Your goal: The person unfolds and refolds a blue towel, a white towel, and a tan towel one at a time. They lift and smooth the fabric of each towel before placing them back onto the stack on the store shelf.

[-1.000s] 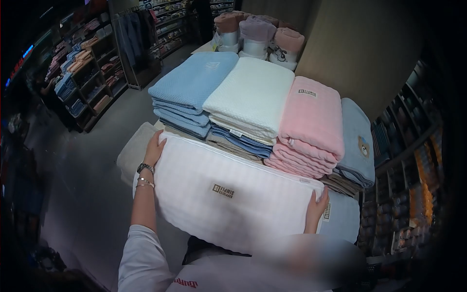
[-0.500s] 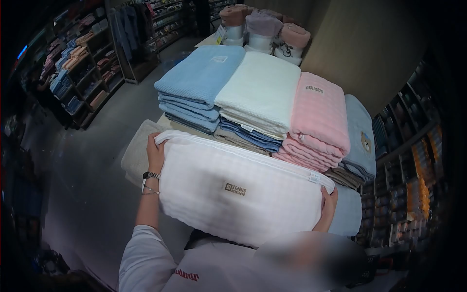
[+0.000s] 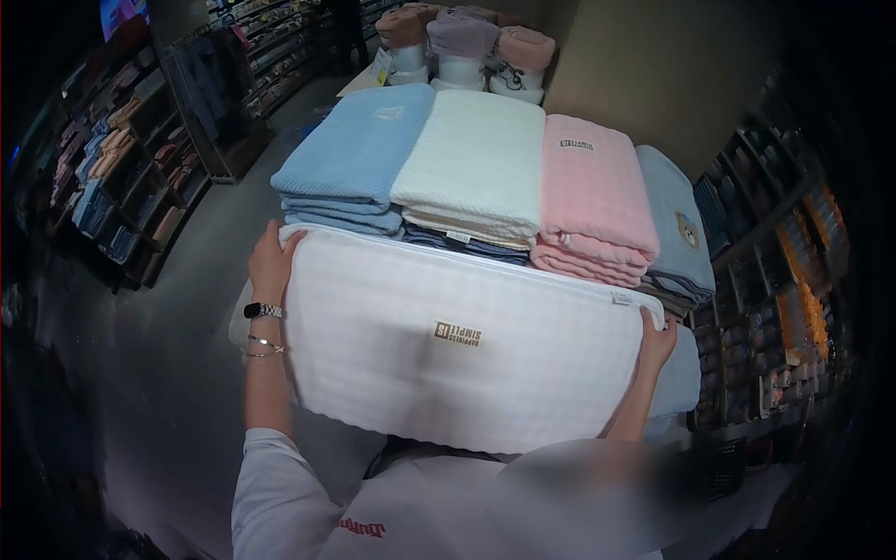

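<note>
A pale pinkish-white towel [image 3: 392, 289] with a printed label hangs stretched in front of me. My left hand [image 3: 273, 257] is closed on its upper left corner, thumb along the edge. At the upper right corner, my right hand [image 3: 657, 338] pinches the towel close to a small white tag. Just beyond the towel lie folded stacks: a blue towel [image 3: 359, 140], a white towel [image 3: 471, 154], a pink towel [image 3: 597, 191] and a grey-blue towel [image 3: 674, 201] with a bear patch. The lower parts of these stacks are partly hidden by the held towel.
Rolled blankets [image 3: 462, 42] in white holders stand at the display's far end. A wooden panel [image 3: 644, 75] rises behind the stacks. Shelves [image 3: 140, 168] of folded goods line the left, and packed shelves [image 3: 775, 317] fill the right.
Both hands have raised the towel's top edge and pulled its corners farther apart. It now covers more of the stacks behind it. The camera view has shifted slightly.
</note>
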The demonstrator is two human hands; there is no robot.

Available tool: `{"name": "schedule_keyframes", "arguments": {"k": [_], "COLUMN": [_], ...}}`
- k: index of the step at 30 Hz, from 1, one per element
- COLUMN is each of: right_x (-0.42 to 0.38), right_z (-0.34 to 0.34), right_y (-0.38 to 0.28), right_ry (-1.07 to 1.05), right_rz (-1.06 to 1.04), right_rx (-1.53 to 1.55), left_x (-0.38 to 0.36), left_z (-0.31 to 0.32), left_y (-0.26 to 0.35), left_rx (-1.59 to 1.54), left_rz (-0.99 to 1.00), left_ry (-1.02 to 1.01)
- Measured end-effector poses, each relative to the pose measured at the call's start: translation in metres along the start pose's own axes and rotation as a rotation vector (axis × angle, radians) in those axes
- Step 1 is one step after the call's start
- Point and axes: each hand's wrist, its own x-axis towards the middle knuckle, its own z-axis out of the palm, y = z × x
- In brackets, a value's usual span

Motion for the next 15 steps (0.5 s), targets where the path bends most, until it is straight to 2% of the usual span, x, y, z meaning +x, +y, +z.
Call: {"name": "schedule_keyframes", "arguments": {"k": [3,9,11,14,15], "right_x": [-0.011,-0.013,-0.021,-0.042,-0.049], "right_z": [0.049,0.056,0.049,0.039,0.031], "right_y": [0.046,0.043,0.029,0.008,0.002], "right_ry": [-0.068,-0.107,-0.117,0.18,0.143], "right_rz": [0.016,0.015,0.064,-0.231,-0.251], "right_rx": [-0.191,-0.166,-0.182,-0.525,-0.401], "left_x": [-0.018,-0.027,-0.029,-0.035,-0.035], "left_z": [0.088,0.096,0.094,0.091,0.09], "left_y": [-0.04,-0.042,-0.041,-0.039,-0.037], "left_rx": [0.133,-0.032,-0.114,-0.115,-0.099], "left_rz": [-0.067,-0.08,-0.007,0.095,0.126], "left_ry": [-0.156,-0.069,0.008,0.1,0.137]}}
